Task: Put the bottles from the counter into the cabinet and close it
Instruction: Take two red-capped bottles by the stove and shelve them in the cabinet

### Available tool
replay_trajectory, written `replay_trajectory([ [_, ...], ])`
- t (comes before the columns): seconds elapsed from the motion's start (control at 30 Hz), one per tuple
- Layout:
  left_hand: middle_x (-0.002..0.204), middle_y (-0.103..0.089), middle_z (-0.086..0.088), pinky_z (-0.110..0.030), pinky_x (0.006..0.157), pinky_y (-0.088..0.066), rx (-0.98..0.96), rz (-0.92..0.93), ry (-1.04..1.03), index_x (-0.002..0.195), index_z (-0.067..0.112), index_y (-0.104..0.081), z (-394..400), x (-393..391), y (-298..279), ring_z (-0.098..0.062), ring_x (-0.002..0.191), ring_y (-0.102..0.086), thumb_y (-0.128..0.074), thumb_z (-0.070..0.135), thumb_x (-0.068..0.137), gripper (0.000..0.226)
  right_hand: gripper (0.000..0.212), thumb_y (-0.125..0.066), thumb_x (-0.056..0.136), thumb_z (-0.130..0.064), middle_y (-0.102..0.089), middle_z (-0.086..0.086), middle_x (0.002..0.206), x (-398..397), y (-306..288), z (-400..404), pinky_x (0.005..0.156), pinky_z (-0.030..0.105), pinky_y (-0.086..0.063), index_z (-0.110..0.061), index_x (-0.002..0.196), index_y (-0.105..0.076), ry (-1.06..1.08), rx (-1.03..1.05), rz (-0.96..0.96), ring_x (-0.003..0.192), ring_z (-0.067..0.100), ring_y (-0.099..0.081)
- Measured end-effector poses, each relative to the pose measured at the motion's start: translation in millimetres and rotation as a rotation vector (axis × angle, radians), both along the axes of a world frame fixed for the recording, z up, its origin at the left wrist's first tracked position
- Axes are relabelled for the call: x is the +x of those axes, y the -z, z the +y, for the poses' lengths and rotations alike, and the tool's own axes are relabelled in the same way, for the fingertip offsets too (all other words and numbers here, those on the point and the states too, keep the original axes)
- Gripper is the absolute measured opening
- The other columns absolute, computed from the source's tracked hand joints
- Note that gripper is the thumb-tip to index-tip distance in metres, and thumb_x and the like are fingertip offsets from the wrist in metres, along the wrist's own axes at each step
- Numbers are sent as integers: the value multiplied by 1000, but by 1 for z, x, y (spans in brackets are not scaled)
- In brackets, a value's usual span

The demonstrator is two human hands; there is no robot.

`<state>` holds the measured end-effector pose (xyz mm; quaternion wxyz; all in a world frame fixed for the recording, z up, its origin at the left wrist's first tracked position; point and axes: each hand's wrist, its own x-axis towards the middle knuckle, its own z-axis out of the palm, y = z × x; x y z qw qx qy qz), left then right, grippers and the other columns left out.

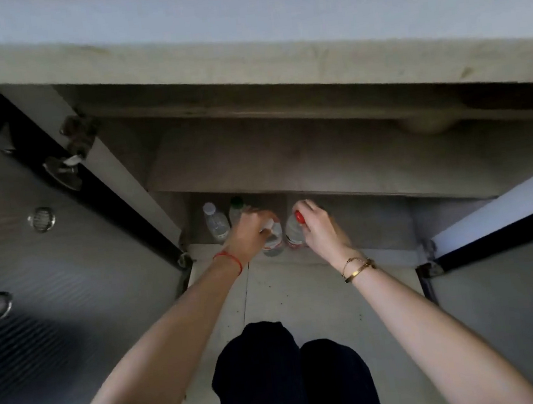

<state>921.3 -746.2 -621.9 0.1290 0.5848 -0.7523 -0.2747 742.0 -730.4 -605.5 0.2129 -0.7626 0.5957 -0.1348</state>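
Reaching down into the open cabinet (pixel 337 167) under the pale counter (pixel 241 48), I have both arms stretched toward its floor. My left hand (pixel 250 232) is curled around the top of a clear bottle with a white cap (pixel 273 239), fingers wrapped about its neck. My right hand (pixel 319 225) is closed over the neck of a clear bottle with a red cap (pixel 295 231), the cap showing beside my thumb. These two bottles stand upright, just beside each other, at the near edge of the cabinet floor.

Further left and a little farther in stand two more bottles — one with a white cap (pixel 216 222), and one with a dark green cap (pixel 236 207) partly hidden behind my left hand. The left door (pixel 49 259) and right door (pixel 515 273) both hang open toward me. A red string (pixel 228 261) circles my left wrist; gold bracelets (pixel 359 267) circle my right. My dark trousers (pixel 295 381) fill the near centre, over a pale tiled floor (pixel 302 297).
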Motion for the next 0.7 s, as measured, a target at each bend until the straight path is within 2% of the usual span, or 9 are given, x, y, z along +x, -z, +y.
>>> replay_trajectory([
  [0.1,113,-68,-11,-37,95,-50,-22,-12,-29,108,12,-69,-20,-2,43,-27,108,-63,-63,-2,81,31,43,-61,80,12,-54,9,123,-4,45,-19,82,39,-56,-10,116,-52,4,2,15,103,33,-63],
  [0.2,112,-68,-13,-38,97,-49,-37,-14,-26,111,12,-67,-35,-6,72,-28,108,-62,-61,0,84,30,45,-61,82,11,-55,11,123,-10,83,-37,88,43,-56,-8,122,-52,20,6,-1,106,33,-63],
  [0.27,110,-69,-13,-40,93,-51,-41,-7,-24,109,14,-68,-46,-6,87,-29,106,-62,-62,-1,82,31,49,-65,79,10,-57,13,122,-14,101,-46,88,44,-56,-8,122,-52,17,8,6,105,34,-63],
  [0.33,107,-69,-13,-41,87,-54,-30,1,-17,106,18,-68,-55,-7,95,-29,101,-64,-64,0,79,33,44,-64,77,11,-57,13,116,-17,113,-53,81,47,-56,-9,115,-53,26,2,17,100,36,-62],
  [0.43,106,-70,-14,-39,85,-55,-32,8,-9,107,16,-69,-62,-10,100,-29,98,-65,-64,-1,80,32,36,-52,79,14,-56,12,110,-20,124,-62,73,47,-54,-10,105,-52,60,-20,38,93,39,-61],
  [0.57,106,-71,-13,-38,86,-56,-7,17,-10,107,16,-68,-67,-17,108,-29,99,-66,-63,1,84,28,32,-52,79,13,-55,12,111,-22,136,-67,72,42,-54,-8,104,-53,86,-13,50,93,37,-60],
  [0.7,107,-70,-13,-40,87,-56,-4,5,-9,109,15,-66,-71,-27,112,-29,100,-66,-64,2,85,27,37,-57,78,13,-56,12,113,-24,141,-70,78,45,-56,-9,108,-54,104,-3,27,95,36,-62],
])
